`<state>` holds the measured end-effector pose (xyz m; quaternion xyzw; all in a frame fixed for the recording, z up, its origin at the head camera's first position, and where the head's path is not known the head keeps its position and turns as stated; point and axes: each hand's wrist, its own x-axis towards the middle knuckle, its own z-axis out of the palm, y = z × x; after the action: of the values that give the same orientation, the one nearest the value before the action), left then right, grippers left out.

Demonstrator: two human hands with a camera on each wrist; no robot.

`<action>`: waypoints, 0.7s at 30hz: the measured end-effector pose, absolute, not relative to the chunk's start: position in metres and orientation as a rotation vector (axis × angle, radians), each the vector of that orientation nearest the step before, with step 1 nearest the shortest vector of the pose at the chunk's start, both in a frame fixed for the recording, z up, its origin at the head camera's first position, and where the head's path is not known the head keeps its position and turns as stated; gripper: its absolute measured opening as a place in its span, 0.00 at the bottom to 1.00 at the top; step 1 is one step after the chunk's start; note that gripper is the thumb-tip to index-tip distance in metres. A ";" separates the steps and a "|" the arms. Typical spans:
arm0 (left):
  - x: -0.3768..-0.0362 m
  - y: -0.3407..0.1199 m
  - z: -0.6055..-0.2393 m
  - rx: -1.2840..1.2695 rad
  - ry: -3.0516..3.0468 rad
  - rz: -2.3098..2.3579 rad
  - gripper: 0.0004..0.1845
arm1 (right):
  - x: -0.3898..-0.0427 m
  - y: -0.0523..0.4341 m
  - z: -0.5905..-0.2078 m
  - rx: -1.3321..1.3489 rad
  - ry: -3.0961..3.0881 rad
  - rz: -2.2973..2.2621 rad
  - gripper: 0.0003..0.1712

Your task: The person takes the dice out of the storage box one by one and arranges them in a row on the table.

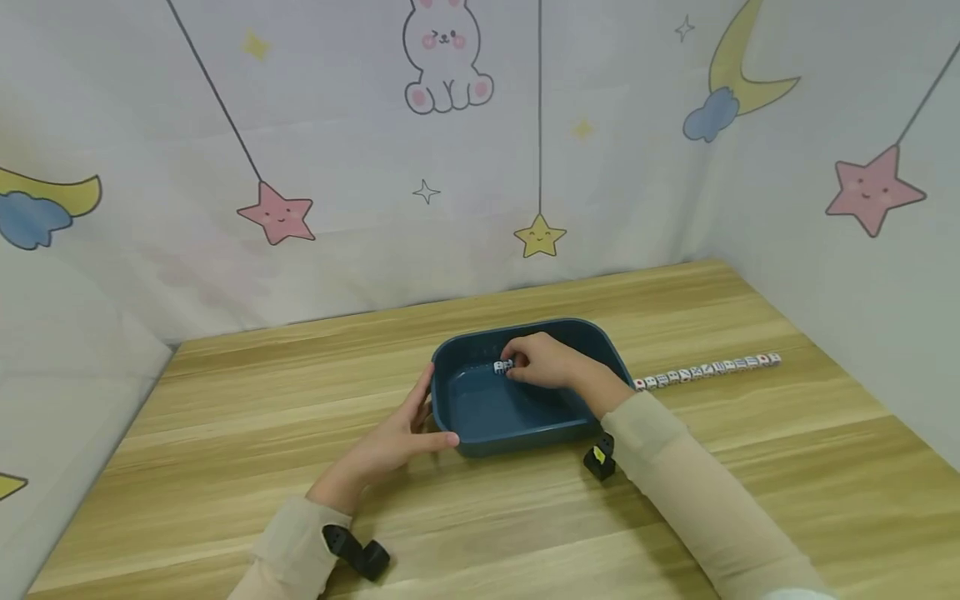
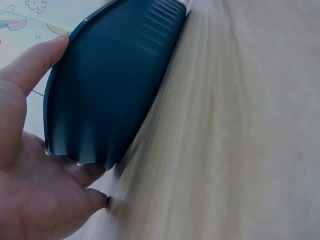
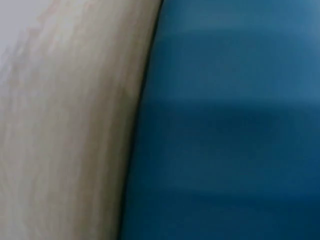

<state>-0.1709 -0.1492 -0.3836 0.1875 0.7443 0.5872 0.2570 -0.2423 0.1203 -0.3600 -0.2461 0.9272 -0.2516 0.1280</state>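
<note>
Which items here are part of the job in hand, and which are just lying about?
In use:
- blue tray, steadied at its corner by the left hand
- dice inside the tray, pinched by the right hand
- row of dice lined up on the wooden table right of the tray

Lying about:
- cartoon backdrop

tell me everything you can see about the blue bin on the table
The blue bin is a dark blue, shallow rectangular tub with rounded corners, plastic by the look, with faint ridges on its outer wall. It sits upright and open-topped on the wooden table, near the middle. The left hand rests against its near-left corner, thumb along the rim. The right hand reaches inside over the rim, pinching small white dice near the far wall. A row of dice lies just right of it.
</note>
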 end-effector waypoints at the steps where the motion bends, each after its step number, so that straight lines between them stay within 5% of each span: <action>1: -0.171 -0.149 -0.384 0.507 2.013 1.600 0.58 | -0.243 0.120 -0.360 -0.715 2.694 -0.733 0.18; 21: -0.173 -0.147 -0.386 0.485 2.011 1.606 0.58 | -0.249 0.121 -0.366 -0.568 2.665 -0.721 0.19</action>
<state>-0.1732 -0.1470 -0.3865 0.1789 0.7418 0.5925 0.2581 -0.2489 0.1211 -0.3658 -0.1988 0.9332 -0.2524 0.1608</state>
